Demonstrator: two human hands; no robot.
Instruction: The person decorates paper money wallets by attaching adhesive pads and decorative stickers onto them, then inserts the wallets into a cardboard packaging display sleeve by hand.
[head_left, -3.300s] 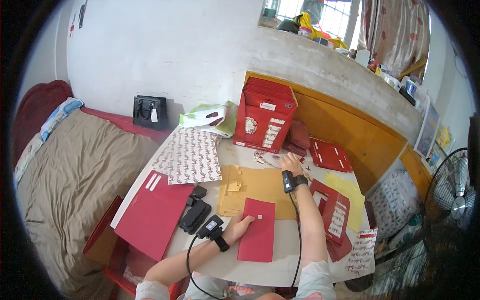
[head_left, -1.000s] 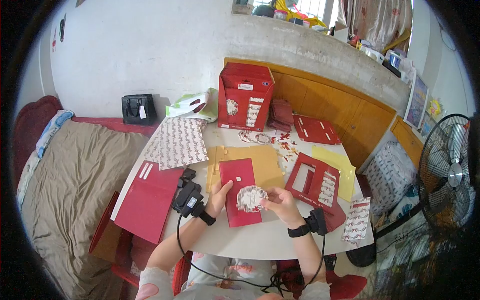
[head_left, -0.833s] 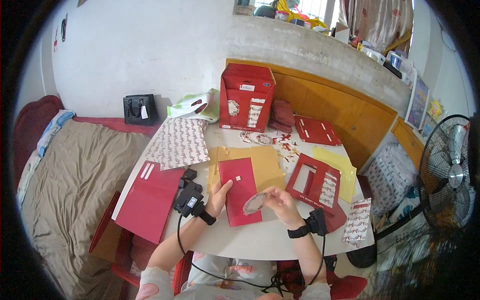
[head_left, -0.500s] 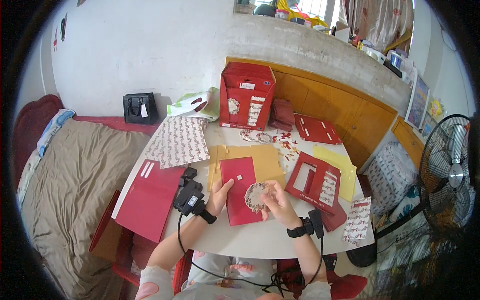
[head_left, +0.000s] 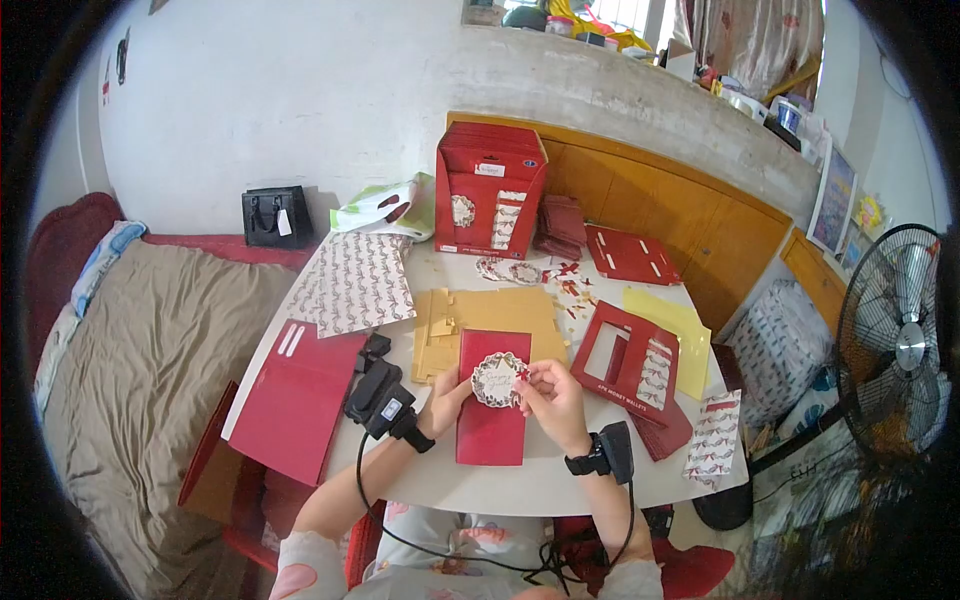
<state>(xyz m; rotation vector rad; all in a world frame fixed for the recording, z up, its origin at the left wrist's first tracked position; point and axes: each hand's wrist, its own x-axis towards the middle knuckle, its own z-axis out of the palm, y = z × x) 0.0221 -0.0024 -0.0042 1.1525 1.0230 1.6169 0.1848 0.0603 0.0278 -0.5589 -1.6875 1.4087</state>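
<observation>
1. Pale wall [head_left: 300, 100] stood behind a curved white bench [head_left: 450, 490], with a bed [head_left: 170, 350] to your left and a black fan [head_left: 910, 345] to your right.
2. Your left hand [head_left: 443, 404] held the left side of an upright-facing red card [head_left: 490, 440], its grip narrow around the edge.
3. Your right hand [head_left: 554, 402] pinched the right edge of a round wreath cutout [head_left: 496, 380], fingers and thumb close together.
4. That cutout was over the upper middle of the card, with small writing at its centre, too fine to read; whether it pressed flat against the card, you could not tell.
5. Beyond the card lay tan cardboard [head_left: 520, 312], with more round cutouts [head_left: 515, 271] and small red scraps [head_left: 570, 284] farther back.
6. At the far side, a tall red display box [head_left: 490, 195] stood between a green-and-white plastic bag [head_left: 385, 212] and dark red pieces [head_left: 562, 225]; a red sheet with white slots [head_left: 632, 256] lay farther right.
7. On the left side were patterned paper [head_left: 365, 285], a large red folder [head_left: 300, 395] and black objects [head_left: 373, 350], the last near your left hand.
8. Toward the right, a red windowed sleeve [head_left: 597, 372] overlapped yellow paper [head_left: 697, 350], and a patterned strip [head_left: 712, 435] lay by the bench's edge.
9. Black devices were strapped to both your wrists, with cables running down toward your lap.
</observation>
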